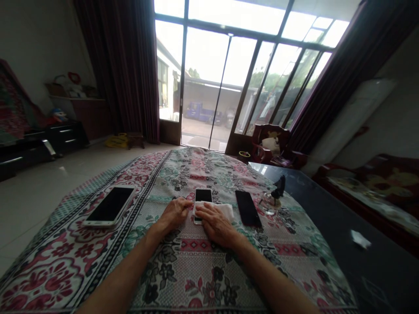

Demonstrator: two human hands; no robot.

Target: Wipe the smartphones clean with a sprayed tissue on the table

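Observation:
A small white smartphone (203,195) with a dark screen lies face up on the flowered tablecloth in front of me. Curled fingers of my left hand (175,213) rest at its left edge, the index fingertip against the side. Over the phone's middle my right hand (214,222) presses a folded white cloth (226,211), which sticks out to the right and hides part of the screen. To the right lies a black smartphone (248,208). Beyond that stands a clear spray bottle (270,202) with a black trigger head. A larger white tablet (110,206) lies on the left.
The patterned tablecloth (196,270) covers a rounded table. Along its right side runs a dark table (330,218) with a crumpled white tissue (360,239) on it. A wooden armchair (273,144) and glass doors (212,87) stand ahead, and a wooden sofa (386,187) is at right.

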